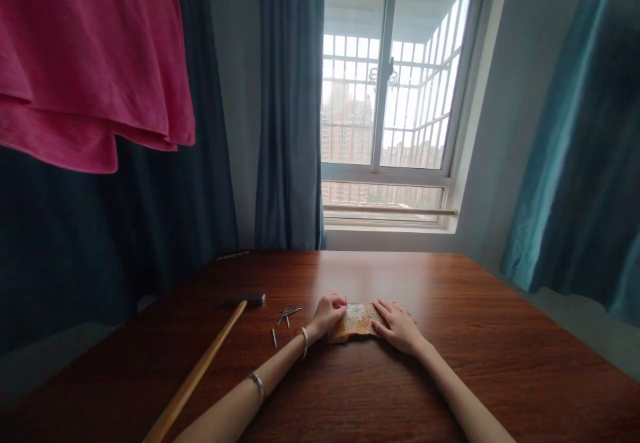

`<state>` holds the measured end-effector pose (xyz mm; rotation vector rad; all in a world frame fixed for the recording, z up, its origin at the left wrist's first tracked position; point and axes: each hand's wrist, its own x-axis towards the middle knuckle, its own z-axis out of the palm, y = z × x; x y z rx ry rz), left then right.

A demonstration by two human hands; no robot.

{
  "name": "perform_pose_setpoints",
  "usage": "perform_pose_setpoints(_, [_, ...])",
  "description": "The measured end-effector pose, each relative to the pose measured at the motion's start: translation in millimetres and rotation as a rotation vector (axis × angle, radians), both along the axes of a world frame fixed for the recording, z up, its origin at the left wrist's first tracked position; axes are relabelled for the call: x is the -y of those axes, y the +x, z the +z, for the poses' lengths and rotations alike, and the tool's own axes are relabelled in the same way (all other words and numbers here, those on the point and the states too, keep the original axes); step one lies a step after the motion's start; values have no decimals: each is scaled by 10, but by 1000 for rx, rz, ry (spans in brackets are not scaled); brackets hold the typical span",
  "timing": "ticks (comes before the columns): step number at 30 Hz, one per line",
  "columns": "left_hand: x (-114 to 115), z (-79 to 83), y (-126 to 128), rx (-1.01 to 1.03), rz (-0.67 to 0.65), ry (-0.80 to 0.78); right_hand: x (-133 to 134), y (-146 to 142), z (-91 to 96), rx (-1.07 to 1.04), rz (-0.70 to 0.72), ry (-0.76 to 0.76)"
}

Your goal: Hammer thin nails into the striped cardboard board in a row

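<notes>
A small, rough-edged piece of board (357, 319), pale brown with many dark specks or holes, lies on the table in front of me. At its upper left corner my left hand (331, 311) pinches a thin nail (345, 299), whose end sticks up above the fingertips. My right hand (399, 326) lies flat over the board's right side, fingers stretched out. Left of my left hand several loose nails (287, 315) are scattered. Farther left rests a hammer (210, 353) with a dark head and a long wooden handle that runs toward me.
All this sits on a reddish-brown wooden table (450, 376). A window (385, 96) with bars outside is beyond its far edge. Blue curtains (290, 109) hang on both sides, and a pink cloth (100, 63) hangs at the upper left.
</notes>
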<state>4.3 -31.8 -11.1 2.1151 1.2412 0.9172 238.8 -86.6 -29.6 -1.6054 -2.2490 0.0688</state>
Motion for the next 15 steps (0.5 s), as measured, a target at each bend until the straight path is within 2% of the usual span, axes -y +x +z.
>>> perform_pose_setpoints(15, [-74, -136, -24, 27, -49, 78, 30, -18, 43, -82, 15, 7])
